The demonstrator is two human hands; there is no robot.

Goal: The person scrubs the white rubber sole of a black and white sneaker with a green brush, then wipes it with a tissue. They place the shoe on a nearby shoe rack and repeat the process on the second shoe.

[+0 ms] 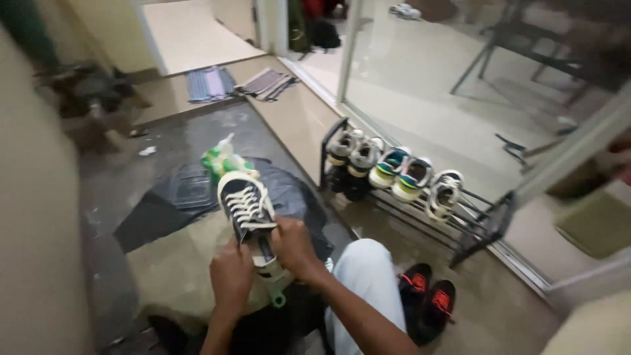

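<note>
The black canvas sneaker (246, 210) sat at the centre of the frame, directly beyond both hands, its long axis running from the heel at the hands up and slightly left toward its white rubber toe cap. The left hand (231, 276) gripped the heel end from the lower left, fingers curled closed around it; the right hand (294, 246) pinched at the white laces (248, 205) near the tongue, fingers drawn narrow. Both hands touched the shoe, the right one reaching further up it (the left stayed at the very back).

The upper looked like matte woven cloth, the sole a smooth pale band, the laces flat and crisscrossed. Something small and green (279, 300) poked out below the heel; what it was could not be told. Beyond the toe lay a crinkled green-and-white plastic bag (223, 161) on a dark glossy sheet (167, 210) spread over the floor. At right of centre a black metal shoe rack (473, 227) held a row of sneakers (394, 172), toes tilted up, and a black pair with red-orange accents (428, 300) rested on the floor beside the pale trouser knee (368, 276).
</note>
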